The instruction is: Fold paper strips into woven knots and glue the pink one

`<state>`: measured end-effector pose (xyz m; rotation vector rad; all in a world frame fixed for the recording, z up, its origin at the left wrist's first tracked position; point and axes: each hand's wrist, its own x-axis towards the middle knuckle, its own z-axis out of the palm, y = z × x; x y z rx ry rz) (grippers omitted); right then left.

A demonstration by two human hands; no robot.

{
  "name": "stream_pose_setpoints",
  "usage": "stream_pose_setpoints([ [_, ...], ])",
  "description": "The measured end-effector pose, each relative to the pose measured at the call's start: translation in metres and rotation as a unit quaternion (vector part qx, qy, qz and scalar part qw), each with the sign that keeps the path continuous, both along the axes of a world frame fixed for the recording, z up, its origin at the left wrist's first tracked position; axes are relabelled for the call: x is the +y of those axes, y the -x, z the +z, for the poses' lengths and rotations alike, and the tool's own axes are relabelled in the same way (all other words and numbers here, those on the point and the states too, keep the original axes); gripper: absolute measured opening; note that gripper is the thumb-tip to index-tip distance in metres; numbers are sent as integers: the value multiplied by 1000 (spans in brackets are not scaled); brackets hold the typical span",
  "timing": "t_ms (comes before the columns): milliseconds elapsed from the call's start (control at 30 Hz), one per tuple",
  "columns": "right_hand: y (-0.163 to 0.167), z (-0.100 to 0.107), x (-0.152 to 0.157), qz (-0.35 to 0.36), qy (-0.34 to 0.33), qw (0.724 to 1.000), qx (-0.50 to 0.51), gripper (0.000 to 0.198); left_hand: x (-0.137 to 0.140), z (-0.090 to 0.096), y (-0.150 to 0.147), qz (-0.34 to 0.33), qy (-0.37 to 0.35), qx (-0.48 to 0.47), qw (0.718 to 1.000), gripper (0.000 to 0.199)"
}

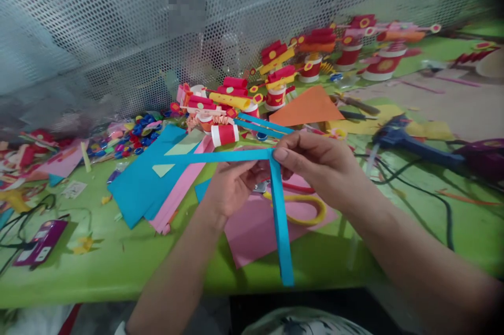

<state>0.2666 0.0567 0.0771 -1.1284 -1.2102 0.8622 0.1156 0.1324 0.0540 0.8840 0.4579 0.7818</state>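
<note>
Two long blue paper strips (220, 156) meet at a corner between my hands, one stretching left and one hanging down toward me. My right hand (318, 161) pinches them at that corner, thumb on top. My left hand (236, 182) is closed beneath the sideways strip, its fingertips partly hidden behind it, close to the joint. Under the hands lie scissors with a yellow handle loop (315, 219) and a red one, on a pink paper sheet (248, 240). Another blue strip (263, 126) extends behind my right hand.
Blue sheets (134, 182) and a pink strip lie left. Several paper-cup figures (275, 96) line the back, before a perforated metal screen (244, 4). A blue glue gun (417, 146) with a cord lies right. A purple power strip (43, 243) is at left on the green table (118, 272).
</note>
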Motion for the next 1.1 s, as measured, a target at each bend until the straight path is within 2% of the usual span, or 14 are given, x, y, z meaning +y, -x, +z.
stream_pose_setpoints([
  [133, 0, 1, 0, 2, -11, 1000, -10, 25, 1, 0, 1, -16, -7, 12, 1000, 23],
  [267, 2, 0, -1, -21, -21, 999, -41, 23, 0, 2, -1, -4, 0, 0, 1000, 22],
  [500, 1, -4, -3, -55, -9, 993, -103, 24, 1, 3, -1, 11, 3, 38, 999, 24],
  [667, 4, -7, -2, -75, -27, 989, -128, 24, 0, -1, -3, 15, -49, 24, 998, 18],
  [867, 4, -12, 3, -94, -45, 987, -122, 25, 0, -6, -4, 71, -170, 59, 981, 17],
  [1100, 4, -9, 4, -78, -17, 990, -118, 30, 6, -5, 1, 71, -179, 103, 976, 18],
])
